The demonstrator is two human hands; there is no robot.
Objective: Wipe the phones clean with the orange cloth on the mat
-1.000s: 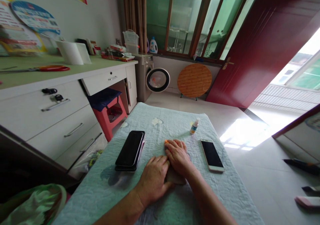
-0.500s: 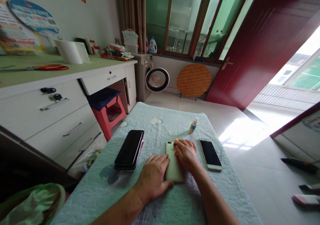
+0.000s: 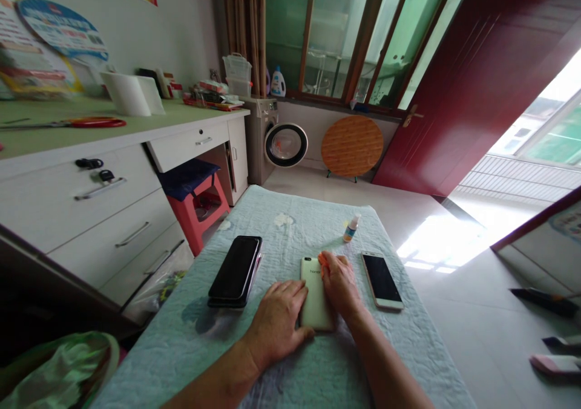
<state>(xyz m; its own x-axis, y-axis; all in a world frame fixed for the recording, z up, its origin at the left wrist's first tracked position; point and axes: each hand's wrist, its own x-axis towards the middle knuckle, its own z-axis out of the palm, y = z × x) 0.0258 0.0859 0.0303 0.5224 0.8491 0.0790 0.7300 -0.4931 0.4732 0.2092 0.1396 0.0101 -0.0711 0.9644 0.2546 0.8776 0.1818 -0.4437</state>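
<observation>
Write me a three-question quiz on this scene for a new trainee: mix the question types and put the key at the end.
1. Multiple choice: what is the right hand holding at the right edge of the pale phone?
A) a pen
B) an orange cloth
C) a key

2. True or false: the small bottle stands upright on the quilted cover.

3. Fill in the blank: the white-framed phone lies, dark screen up, on the ____ side of the right hand, as the wearer sees it.

Key:
1. B, an orange cloth
2. True
3. right
</observation>
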